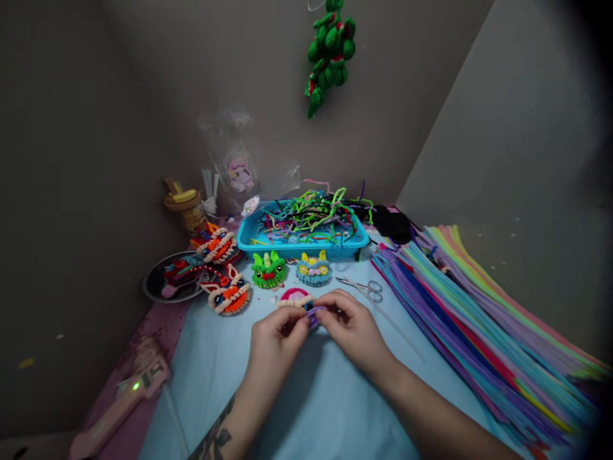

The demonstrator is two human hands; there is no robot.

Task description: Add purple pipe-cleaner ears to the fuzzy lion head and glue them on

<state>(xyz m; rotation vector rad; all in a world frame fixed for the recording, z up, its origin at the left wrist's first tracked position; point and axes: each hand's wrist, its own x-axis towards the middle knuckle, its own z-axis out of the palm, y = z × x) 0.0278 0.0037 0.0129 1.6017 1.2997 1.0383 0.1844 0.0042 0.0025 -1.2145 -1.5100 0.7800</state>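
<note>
Between my two hands is a small purple piece of bent pipe cleaner, pinched from both sides. My left hand grips its left end with thumb and forefinger; my right hand pinches its right end. Just behind the fingers lies a pink and cream pipe-cleaner piece, partly covered by my hands. Farther back sit a green pipe-cleaner animal head and a blue one with yellow ears. Scissors rest to the right of my right hand.
A blue tray of pipe-cleaner scraps stands at the back. Long pipe cleaners cover the right side. At left are orange animal heads, a dark bowl and a pink glue gun with a lit green light and a cord.
</note>
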